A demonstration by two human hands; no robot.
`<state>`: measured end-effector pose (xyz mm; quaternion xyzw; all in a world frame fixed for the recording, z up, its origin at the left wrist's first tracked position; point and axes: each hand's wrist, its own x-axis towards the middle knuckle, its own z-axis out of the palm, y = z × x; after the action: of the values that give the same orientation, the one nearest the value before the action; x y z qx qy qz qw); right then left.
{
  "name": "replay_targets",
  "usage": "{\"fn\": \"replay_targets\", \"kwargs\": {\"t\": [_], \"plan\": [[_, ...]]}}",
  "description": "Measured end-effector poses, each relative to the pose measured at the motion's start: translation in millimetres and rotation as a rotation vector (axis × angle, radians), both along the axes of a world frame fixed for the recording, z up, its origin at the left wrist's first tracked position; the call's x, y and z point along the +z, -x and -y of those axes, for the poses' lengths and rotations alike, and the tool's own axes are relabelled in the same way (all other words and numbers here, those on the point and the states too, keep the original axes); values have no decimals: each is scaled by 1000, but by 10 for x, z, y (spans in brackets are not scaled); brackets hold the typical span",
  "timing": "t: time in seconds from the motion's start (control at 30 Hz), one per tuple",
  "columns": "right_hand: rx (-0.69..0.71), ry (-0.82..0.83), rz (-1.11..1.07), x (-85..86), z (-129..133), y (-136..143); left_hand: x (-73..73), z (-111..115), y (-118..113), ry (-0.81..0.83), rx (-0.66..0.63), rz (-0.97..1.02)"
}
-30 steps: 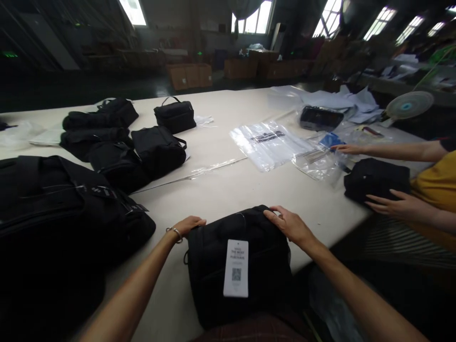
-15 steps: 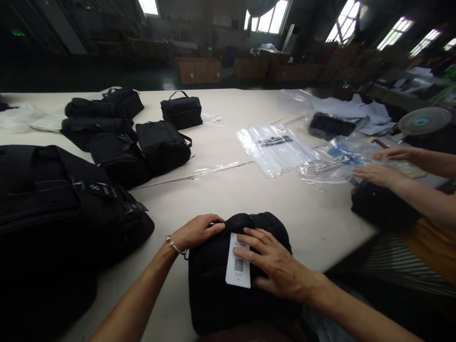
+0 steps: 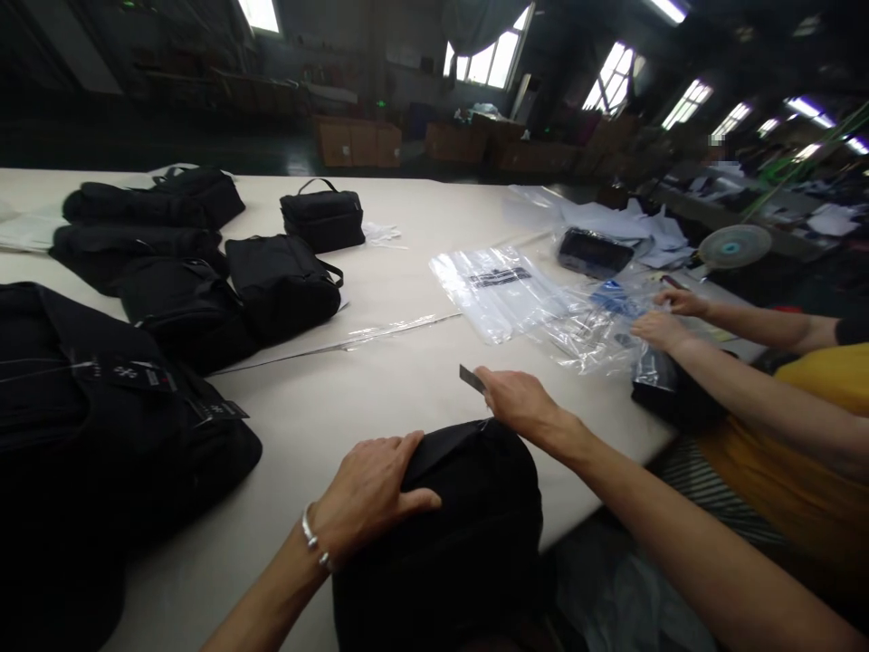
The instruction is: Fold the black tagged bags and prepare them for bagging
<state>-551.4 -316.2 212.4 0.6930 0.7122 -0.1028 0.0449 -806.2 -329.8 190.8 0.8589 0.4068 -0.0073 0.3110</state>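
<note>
A black fabric bag [image 3: 441, 534] sits on the table right in front of me. Over its left upper edge lies my left hand [image 3: 367, 489], gripping it with the thumb apart on top and the fingers along the side. A silver bracelet [image 3: 312, 534] is around that wrist. My right hand [image 3: 520, 398] is just above the bag's far edge, its fingers pinched on a flat hang tag [image 3: 472, 378] that looks dark from this side. A thin string seems to run down from these fingers to the bag.
A large black bag [image 3: 122, 398] with tags stands on the left. Several smaller black bags [image 3: 278, 281] are behind it. Clear plastic bags [image 3: 499, 290] lie centre right. On the right, a co-worker's hands [image 3: 662, 326] handle plastic beside another black bag [image 3: 679, 389]. A fan [image 3: 733, 246] stands behind them.
My right hand has lifted the tag off the bag's top and carried it to the far edge. My left hand has shifted nearer over the bag's left edge. The view has turned right.
</note>
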Motion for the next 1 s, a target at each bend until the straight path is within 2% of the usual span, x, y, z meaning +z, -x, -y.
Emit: {"fn": "replay_targets", "kwargs": {"t": [0.13,0.23,0.4,0.57,0.7,0.8,0.9,1.0], "plan": [[87,175,-117,-166,-319,147,-136,-93,-19,-15,63,33],[79,255,-277,-255,-455,143,-198,-224,-3,3,99,80],[117,445,-583,-328,-461,-92,-256,-383,7,58,201,216],[102,577,-908,-584,-492,-164,-321,-426,-1,112,252,299],[186,672,-962,-752,-698,-84,-325,-429,104,192,290,302],[156,765,-935,-814,-829,-118,-354,-438,267,259,319,291],[124,771,-969,-917,-886,-292,-486,-536,382,301,339,303],[125,729,-1004,-1117,-937,-335,-604,-655,324,338,408,294]]}}
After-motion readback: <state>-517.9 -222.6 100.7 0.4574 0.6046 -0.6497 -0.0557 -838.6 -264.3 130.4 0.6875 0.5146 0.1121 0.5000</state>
